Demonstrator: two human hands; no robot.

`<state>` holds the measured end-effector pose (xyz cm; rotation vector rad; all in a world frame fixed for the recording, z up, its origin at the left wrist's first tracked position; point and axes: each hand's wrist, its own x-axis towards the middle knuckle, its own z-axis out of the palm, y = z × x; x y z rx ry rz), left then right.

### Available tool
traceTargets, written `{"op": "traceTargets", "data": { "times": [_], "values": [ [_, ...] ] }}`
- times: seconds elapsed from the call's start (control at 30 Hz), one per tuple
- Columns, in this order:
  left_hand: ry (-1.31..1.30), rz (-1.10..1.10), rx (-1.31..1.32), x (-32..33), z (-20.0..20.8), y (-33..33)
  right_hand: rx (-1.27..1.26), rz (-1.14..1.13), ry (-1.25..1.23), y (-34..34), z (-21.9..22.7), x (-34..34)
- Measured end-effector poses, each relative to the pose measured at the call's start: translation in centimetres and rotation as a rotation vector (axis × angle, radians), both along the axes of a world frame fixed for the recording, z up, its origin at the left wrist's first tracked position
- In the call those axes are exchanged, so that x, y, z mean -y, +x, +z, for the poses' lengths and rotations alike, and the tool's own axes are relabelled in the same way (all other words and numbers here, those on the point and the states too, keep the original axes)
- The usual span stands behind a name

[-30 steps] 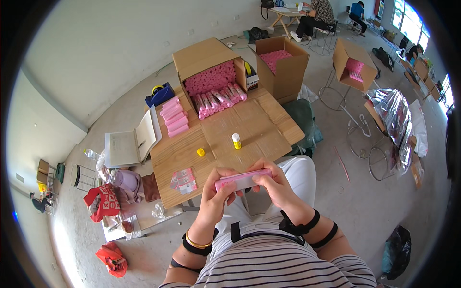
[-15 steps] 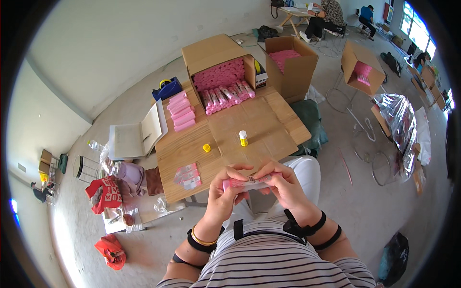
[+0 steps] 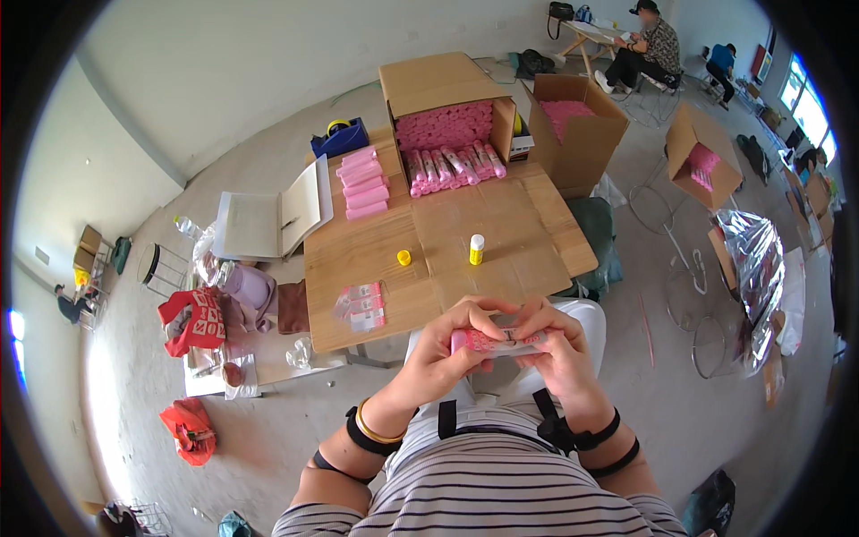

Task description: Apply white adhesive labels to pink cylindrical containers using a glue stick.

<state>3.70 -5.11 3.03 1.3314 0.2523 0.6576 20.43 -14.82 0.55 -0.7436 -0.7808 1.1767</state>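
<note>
Between my hands, above my lap at the table's near edge, is a pink roll [image 3: 501, 342] with a printed label around it. My left hand [image 3: 438, 351] grips its left end, and my right hand [image 3: 565, 360] pinches the right end. Fingers of both hands press along the top and cover part of the label. Ahead stands an uncapped-looking glue stick [image 3: 476, 251], white on top and yellow below. A yellow cap [image 3: 403, 258] lies to its left. Several loose printed labels [image 3: 365, 309] are spread near the table's left front.
Plain pink rolls [image 3: 362, 183] lie in a row at the table's left. Behind them are a blue tape dispenser [image 3: 340, 137] and an open carton [image 3: 438, 80] full of rolls. An open folder [image 3: 268, 210] overhangs the left edge. Another carton [image 3: 577, 148] stands beyond the table.
The view has shifted, so the table and boxes appear farther right. My hands still hold the roll, with the fingers slightly rearranged along it and its printed side turned more into view.
</note>
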Motion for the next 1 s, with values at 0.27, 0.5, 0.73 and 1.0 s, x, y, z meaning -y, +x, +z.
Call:
{"op": "traceTargets", "data": {
  "times": [0.27,0.5,0.73,1.0],
  "values": [
    [-0.017,-0.067,0.002,-0.5,0.4,-0.4,0.017,-0.008,-0.001,-0.3,0.4,0.1],
    [0.233,-0.091,0.001,-1.2,0.5,-0.7,-0.066,0.066,-0.023,-0.2,0.3,0.1],
    [0.002,-0.067,-0.019,-0.8,0.6,-1.1,0.198,0.126,-0.031,0.3,2.0,0.7],
    [-0.356,-0.05,0.044,-0.6,-0.6,-0.4,0.761,-0.127,0.231,1.1,1.8,-0.1]
  ]
}}
